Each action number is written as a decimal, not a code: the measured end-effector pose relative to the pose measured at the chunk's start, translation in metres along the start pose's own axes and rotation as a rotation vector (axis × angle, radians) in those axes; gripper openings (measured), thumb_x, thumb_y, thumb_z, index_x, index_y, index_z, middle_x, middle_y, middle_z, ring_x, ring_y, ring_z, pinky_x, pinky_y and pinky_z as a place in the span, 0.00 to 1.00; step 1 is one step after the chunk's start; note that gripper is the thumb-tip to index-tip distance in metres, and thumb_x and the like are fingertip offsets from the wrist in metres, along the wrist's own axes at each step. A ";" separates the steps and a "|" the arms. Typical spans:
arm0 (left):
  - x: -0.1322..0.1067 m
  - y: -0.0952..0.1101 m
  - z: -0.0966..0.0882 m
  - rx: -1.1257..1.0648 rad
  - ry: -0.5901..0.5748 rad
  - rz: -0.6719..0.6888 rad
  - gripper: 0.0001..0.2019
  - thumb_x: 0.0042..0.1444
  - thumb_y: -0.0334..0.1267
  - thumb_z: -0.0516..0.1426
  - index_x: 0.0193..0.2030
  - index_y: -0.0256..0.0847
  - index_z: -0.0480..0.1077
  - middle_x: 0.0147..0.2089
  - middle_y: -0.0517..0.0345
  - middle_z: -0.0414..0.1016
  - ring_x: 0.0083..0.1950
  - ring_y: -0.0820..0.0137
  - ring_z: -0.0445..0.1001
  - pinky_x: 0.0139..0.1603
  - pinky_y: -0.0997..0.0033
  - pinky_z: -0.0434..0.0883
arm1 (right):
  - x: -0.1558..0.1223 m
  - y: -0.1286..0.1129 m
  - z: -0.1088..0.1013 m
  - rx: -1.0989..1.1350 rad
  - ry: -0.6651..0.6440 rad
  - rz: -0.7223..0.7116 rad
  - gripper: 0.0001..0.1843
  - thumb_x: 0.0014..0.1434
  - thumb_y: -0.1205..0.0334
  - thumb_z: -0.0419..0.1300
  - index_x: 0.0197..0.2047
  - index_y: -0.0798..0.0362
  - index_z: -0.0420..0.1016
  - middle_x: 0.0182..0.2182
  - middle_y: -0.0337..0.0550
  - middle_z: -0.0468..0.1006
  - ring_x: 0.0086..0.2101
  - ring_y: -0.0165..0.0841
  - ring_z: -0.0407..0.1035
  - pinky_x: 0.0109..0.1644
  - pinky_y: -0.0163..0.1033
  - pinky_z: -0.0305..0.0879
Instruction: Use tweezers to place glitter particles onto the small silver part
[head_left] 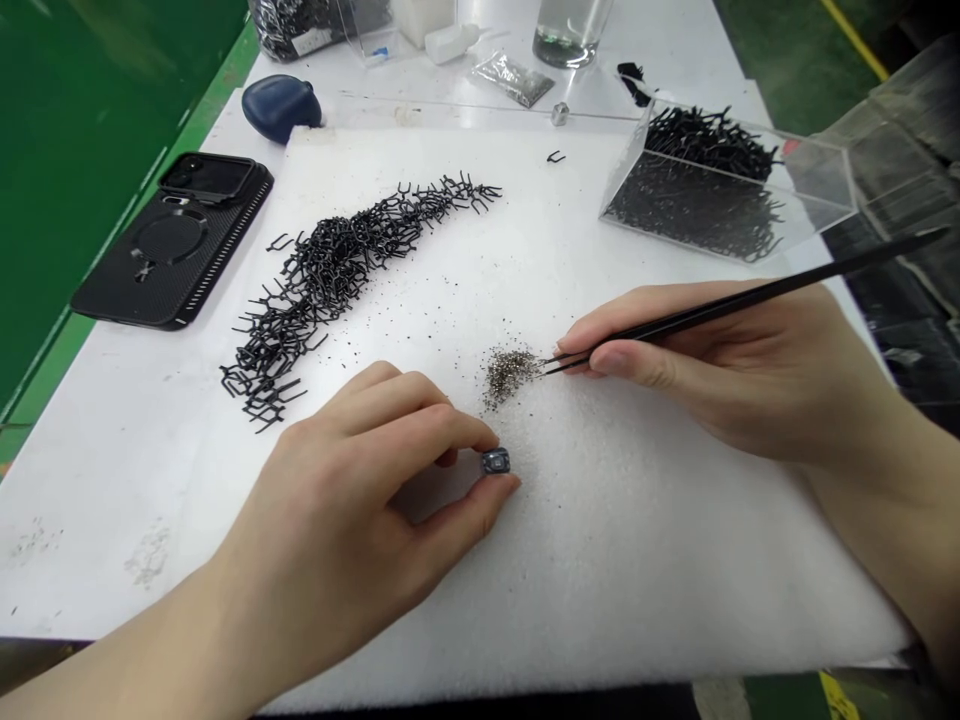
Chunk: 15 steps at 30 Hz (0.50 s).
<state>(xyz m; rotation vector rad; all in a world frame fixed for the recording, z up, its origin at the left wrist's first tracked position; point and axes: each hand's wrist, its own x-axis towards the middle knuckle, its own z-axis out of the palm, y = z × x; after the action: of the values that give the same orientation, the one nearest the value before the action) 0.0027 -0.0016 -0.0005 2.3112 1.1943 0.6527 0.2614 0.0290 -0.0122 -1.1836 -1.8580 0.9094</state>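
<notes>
My left hand (375, 490) pinches a small dark metal block (496, 461) between thumb and forefinger, just above the white foam pad (637, 540). My right hand (720, 365) grips long black tweezers (750, 298), whose tips touch a little heap of tiny grey metal bits (508, 371) on the pad. The heap lies just above the block, a short way from my left fingertips. A long curved pile of black wire clips (330, 275) stretches across the pad to the left of both hands.
A clear plastic box (817, 185) tilted on its side holds many black clips at the back right. A phone in a black case (176, 240) and a dark blue pouch (281, 105) lie at the left. A glass, bottle and small bags stand along the far edge.
</notes>
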 end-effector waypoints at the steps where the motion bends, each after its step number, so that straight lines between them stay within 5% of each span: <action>1: 0.000 0.000 -0.001 0.003 0.001 0.001 0.02 0.59 0.35 0.64 0.38 0.44 0.80 0.33 0.63 0.76 0.34 0.77 0.73 0.35 0.77 0.71 | 0.000 -0.001 0.000 -0.003 -0.006 -0.009 0.05 0.60 0.63 0.71 0.41 0.45 0.86 0.38 0.34 0.88 0.39 0.28 0.82 0.43 0.29 0.78; 15: 0.000 0.003 -0.002 0.006 -0.008 -0.010 0.02 0.59 0.36 0.64 0.38 0.45 0.79 0.33 0.64 0.76 0.34 0.76 0.73 0.35 0.77 0.71 | 0.000 0.001 0.002 -0.004 -0.012 -0.038 0.05 0.60 0.61 0.71 0.41 0.46 0.86 0.38 0.35 0.88 0.41 0.29 0.81 0.47 0.33 0.78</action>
<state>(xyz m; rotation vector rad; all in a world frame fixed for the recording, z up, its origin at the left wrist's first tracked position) 0.0032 -0.0023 0.0027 2.3085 1.2054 0.6369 0.2599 0.0291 -0.0144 -1.1437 -1.8869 0.8941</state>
